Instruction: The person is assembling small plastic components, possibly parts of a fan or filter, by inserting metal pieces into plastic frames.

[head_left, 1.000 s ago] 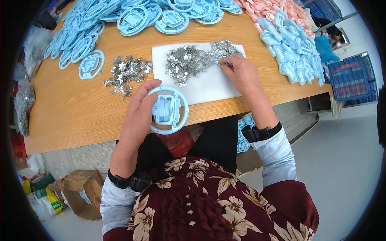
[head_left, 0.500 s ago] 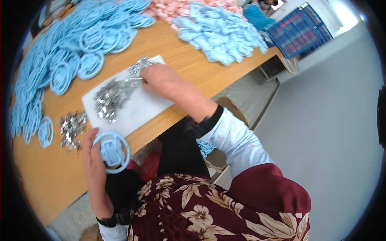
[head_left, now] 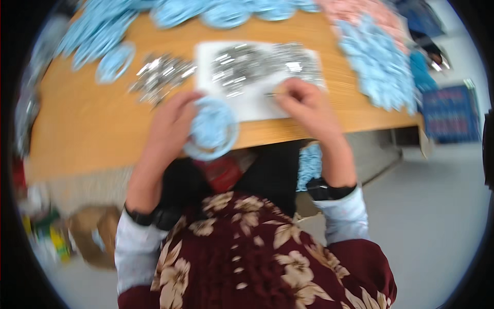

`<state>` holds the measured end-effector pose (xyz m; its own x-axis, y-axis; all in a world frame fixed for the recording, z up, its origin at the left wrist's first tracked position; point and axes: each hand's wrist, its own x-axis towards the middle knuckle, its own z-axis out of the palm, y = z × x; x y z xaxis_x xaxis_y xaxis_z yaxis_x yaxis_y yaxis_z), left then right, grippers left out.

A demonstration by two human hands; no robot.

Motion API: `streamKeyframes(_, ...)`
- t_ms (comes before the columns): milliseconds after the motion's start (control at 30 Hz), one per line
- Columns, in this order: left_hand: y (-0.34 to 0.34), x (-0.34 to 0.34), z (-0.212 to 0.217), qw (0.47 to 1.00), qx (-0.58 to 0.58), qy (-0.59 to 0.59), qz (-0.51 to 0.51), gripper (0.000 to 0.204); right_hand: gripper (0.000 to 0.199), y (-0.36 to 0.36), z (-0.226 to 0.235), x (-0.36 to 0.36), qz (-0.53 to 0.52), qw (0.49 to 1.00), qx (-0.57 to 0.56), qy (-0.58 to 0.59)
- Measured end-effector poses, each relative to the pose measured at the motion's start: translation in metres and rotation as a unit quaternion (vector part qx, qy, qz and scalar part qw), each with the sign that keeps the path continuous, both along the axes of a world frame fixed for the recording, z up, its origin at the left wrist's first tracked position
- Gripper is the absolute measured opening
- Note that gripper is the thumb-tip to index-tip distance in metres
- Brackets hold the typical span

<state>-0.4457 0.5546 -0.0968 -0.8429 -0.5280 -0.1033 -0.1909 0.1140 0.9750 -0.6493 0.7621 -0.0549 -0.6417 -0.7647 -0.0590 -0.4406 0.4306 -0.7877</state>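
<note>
My left hand (head_left: 172, 123) grips a light blue plastic ring (head_left: 232, 135) by its left side; a blocky moulded part fills its middle. Over the near right part of a white sheet (head_left: 206, 67), my right hand (head_left: 303, 103) pinches a thin metal pin (head_left: 270, 94), its tip poking out to the left. Two heaps of small shiny metal parts lie on the sheet, a left heap (head_left: 236, 67) and a right heap (head_left: 296, 59). More metal pieces (head_left: 162, 74) are piled on the wood beyond my left hand. Motion blurs the details.
Many blue plastic rings (head_left: 226, 13) cover the far side of the wooden table (head_left: 98, 134), with a single ring (head_left: 115, 63) nearer. Small light blue parts (head_left: 375, 67) and pink parts (head_left: 365, 20) are heaped at right. A blue crate (head_left: 450, 114) stands beyond; a cardboard box (head_left: 92, 232) is lower left.
My right hand has drawn back from the far metal heap with the pin, nearer my left hand. The left hand still holds the ring. The whole view has turned and shifted.
</note>
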Motion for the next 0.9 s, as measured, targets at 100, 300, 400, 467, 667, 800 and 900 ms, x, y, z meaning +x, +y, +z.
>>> streamKeyframes(100, 0.003, 0.004, 0.001, 0.999, -0.036, -0.003, -0.002, 0.027, 0.023, -0.019, 0.013, 0.041, 0.033, 0.992, -0.017, -0.117)
streamKeyframes(300, 0.002, 0.017, -0.008, 0.999, -0.021, 0.017, 0.016, 0.029, 0.021, -0.058, 0.017, 0.068, 0.133, 0.988, 0.0, -0.082)
streamKeyframes(400, 0.004, 0.011, -0.015, 0.998, -0.042, 0.03, 0.021, 0.029, 0.023, -0.069, 0.019, 0.066, 0.153, 0.986, 0.07, 0.019)
streamKeyframes(467, 0.004, 0.008, -0.017, 0.998, -0.047, 0.037, 0.021, 0.029, 0.023, -0.076, 0.02, 0.066, 0.18, 0.978, 0.079, 0.068)
streamKeyframes(667, 0.002, 0.006, -0.018, 0.997, -0.061, 0.033, 0.023, 0.031, 0.01, -0.087, 0.018, 0.065, 0.209, 0.962, 0.067, 0.161)
streamKeyframes(800, 0.001, 0.008, -0.011, 0.997, -0.071, 0.019, 0.024, 0.032, 0.018, -0.096, 0.025, 0.076, 0.213, 0.945, 0.12, 0.218)
streamKeyframes(900, 0.003, 0.009, -0.006, 0.996, -0.084, 0.004, 0.022, 0.031, 0.014, -0.093, 0.018, 0.086, 0.226, 0.923, 0.099, 0.296)
